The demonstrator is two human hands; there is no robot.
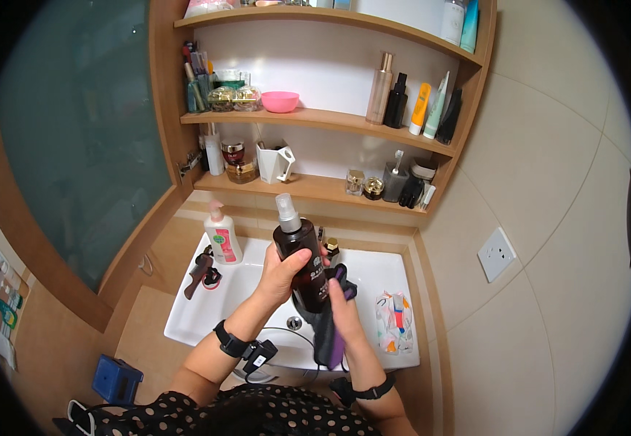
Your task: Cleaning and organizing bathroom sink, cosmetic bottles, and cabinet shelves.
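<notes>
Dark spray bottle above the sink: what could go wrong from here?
The dark spray bottle might slip from the left hand as the right hand holds the dark cloth against it, and strike the white sink. A sideways swing could knock over the white pump bottle at the sink's back left. Lifted carelessly, its spray top may bump the white cup on the shelf.

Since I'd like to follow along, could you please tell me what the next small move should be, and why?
Probably drawing the grey and purple cloth along the dark spray bottle: the left hand grips the bottle above the white sink, while the right hand holds the cloth close against its lower part.
</notes>
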